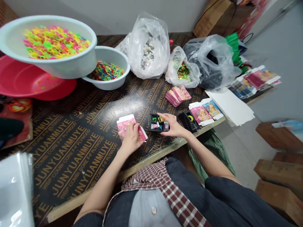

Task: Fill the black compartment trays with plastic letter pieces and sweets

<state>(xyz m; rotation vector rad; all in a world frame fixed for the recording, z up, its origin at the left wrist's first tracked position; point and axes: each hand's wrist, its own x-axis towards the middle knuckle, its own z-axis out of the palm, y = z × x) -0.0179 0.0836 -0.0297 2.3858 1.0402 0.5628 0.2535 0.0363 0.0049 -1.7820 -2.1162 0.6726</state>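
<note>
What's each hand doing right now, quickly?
Left hand: fingers closed on a pink box.
Right hand: holding a black tray by one end.

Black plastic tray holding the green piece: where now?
Head view, near centre: tray held by the right hand, right of the pink printed carton under the left hand.

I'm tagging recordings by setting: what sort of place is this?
Probably a small packing workshop: a large pale basin holds many small bright pieces, the right hand grips a black tray of small items, and brown cardboard boxes stand off to the right.
</note>
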